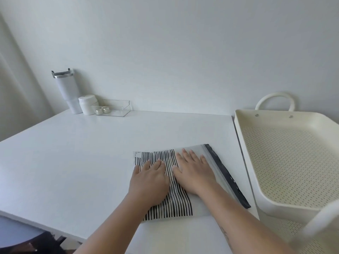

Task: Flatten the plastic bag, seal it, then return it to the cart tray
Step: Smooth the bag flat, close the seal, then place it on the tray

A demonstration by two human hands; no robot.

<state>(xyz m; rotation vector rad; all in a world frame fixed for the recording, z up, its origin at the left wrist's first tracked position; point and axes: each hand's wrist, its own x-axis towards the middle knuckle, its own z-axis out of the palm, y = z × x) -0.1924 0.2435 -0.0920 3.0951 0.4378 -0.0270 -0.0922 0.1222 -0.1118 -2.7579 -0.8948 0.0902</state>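
Note:
A plastic bag [180, 202] with black and white stripes lies flat on the white table [73, 162]. Its clear upper part ends in a dark zip strip [222, 172] that faces the cart on the right. My left hand [149, 182] rests palm down on the striped part, fingers spread. My right hand [194, 173] presses flat on the clear part beside the zip strip. Whether the zip is closed cannot be told. The cream cart tray [244, 143], with a perforated floor, stands just right of the table.
At the table's far left corner stand a white tumbler [67, 92], a white jar [88, 104] and a clear plastic box [117, 108] with two small shiny objects. The cart has a looped handle [275, 97] at the back and a rail at front right.

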